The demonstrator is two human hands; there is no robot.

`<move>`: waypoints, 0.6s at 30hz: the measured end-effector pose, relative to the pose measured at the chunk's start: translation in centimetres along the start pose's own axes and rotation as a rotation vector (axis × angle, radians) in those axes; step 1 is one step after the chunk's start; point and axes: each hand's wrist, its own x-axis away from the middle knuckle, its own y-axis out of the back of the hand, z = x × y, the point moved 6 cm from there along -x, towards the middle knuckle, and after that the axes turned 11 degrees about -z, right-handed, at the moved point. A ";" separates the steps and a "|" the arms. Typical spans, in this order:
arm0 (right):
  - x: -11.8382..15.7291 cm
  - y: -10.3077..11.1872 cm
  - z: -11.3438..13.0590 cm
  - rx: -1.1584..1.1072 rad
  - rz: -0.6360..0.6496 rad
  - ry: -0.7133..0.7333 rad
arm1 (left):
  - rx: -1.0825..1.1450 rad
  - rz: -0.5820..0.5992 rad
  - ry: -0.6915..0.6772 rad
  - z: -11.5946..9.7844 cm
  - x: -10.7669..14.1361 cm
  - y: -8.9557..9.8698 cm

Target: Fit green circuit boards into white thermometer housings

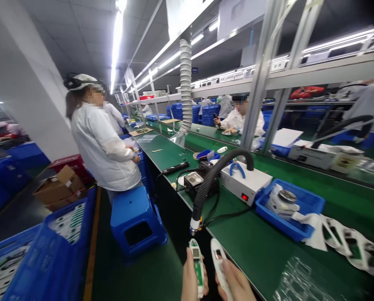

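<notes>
My left hand (191, 281) is at the bottom of the view. It holds a narrow white device shell with a green circuit board (197, 267) showing inside, upright between fingers and thumb. My right hand (234, 284) sits just beside it and grips a white plastic casing half (219, 260) with a small dark window. The two pieces are close together but apart. Both hands are over the near edge of the green workbench (262, 246).
To the right lie several white casing parts (353, 246) and a clear plastic sheet (300, 284). A blue tray (287, 213) holds a white roll. Farther along stand a black hose (212, 184), a white unit with blue pliers (245, 179), and a black station (198, 184). A co-worker (102, 142) stands left beside a blue stool (135, 219).
</notes>
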 end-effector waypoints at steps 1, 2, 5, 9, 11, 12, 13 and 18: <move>-0.6 -2.6 -0.4 0.015 0.068 -0.028 | 0.035 -0.009 -0.022 -1.2 -0.9 0.8; -1.1 -5.0 -0.8 0.023 0.118 -0.050 | 0.065 -0.019 -0.056 -2.3 -1.7 1.6; -1.9 -9.2 -1.8 0.021 0.186 -0.085 | 0.121 -0.070 -0.146 -4.2 -2.9 3.2; -2.2 -8.3 -2.5 0.018 0.168 -0.100 | 0.078 -0.046 -0.157 -4.1 -2.6 2.1; -2.2 -6.8 -2.4 0.016 0.147 -0.106 | 0.041 0.008 -0.147 -3.9 -2.1 0.8; -2.2 -6.2 -2.2 0.012 0.141 -0.107 | 0.030 0.029 -0.145 -3.9 -1.9 0.3; -2.2 -6.0 -2.0 0.007 0.141 -0.105 | 0.025 0.042 -0.144 -3.9 -1.8 -0.1; -2.6 -8.0 -1.2 -0.028 0.184 -0.086 | 0.051 0.009 -0.156 -5.4 -2.4 0.4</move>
